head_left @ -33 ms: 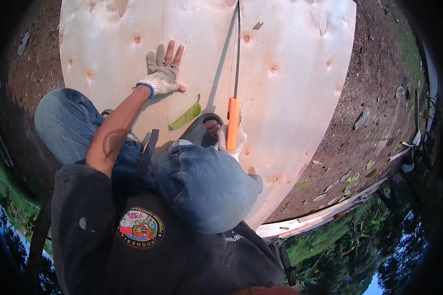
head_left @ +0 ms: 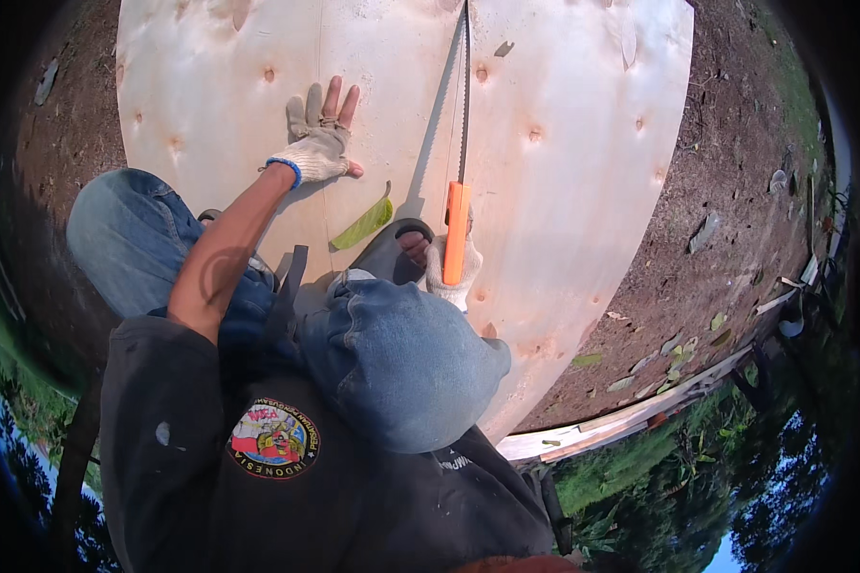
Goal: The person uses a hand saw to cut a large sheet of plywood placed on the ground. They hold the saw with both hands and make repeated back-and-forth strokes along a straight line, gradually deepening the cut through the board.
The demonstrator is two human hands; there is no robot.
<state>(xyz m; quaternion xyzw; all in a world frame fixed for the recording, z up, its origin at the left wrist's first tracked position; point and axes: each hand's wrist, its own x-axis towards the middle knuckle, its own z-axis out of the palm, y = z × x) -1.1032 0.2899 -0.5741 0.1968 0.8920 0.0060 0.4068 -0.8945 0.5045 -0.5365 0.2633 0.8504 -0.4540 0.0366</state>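
My left hand (head_left: 318,141), in a cream work glove with bare fingertips and a blue cuff edge, lies flat on a pale plywood sheet (head_left: 564,220), fingers spread. My right hand (head_left: 457,270), also gloved, is wrapped round the orange handle (head_left: 457,229) of a handsaw. The long toothed blade (head_left: 465,105) points away from me along a thin line on the sheet, and its far end runs out at the top of the picture. A dark shadow of the blade falls to its left. My fingers on the handle are partly hidden.
A green leaf (head_left: 364,224) lies on the sheet between my hands. My sandalled foot (head_left: 412,245) rests on the wood beside the saw handle, below it my bent knee in jeans (head_left: 401,363). Brown soil (head_left: 726,220) with leaves and wood strips (head_left: 621,406) borders the sheet.
The saw and my right hand have shifted slightly forward, away from me. My left hand stays at the same spot on the sheet.
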